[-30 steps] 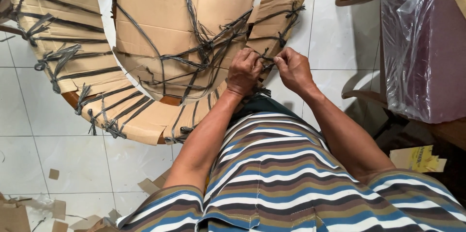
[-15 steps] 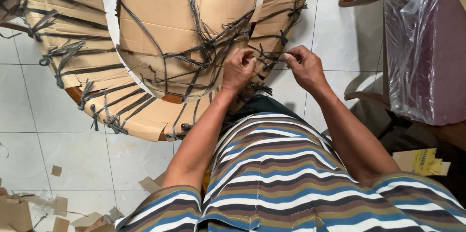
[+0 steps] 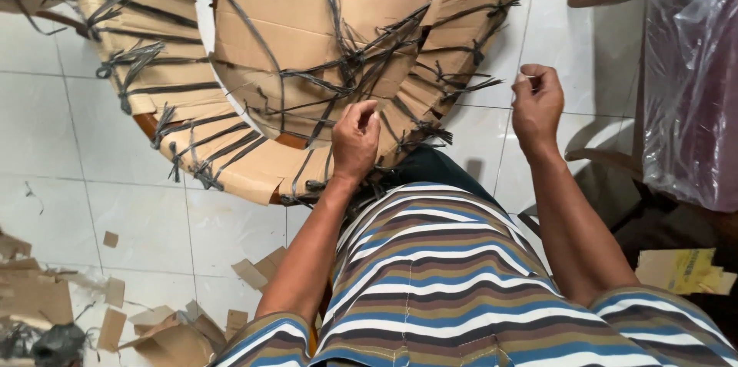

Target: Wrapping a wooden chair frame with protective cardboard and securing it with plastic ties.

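Pinching a dark strap [image 3: 400, 117] against the cardboard-wrapped frame [image 3: 307, 52], our left hand [image 3: 356, 139] had its fingers pressed together. Our right hand [image 3: 538, 102] hung apart to the right, curled shut, fingertips nipping something too small to tell. Cardboard scraps [image 3: 115, 321] littered the tiled floor [image 3: 84, 213] nearby.

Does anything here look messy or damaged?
Yes. Torn cardboard scraps litter the tiled floor at lower left, and the grey strapping around the cardboard-wrapped piece is frayed and tangled near the left hand.
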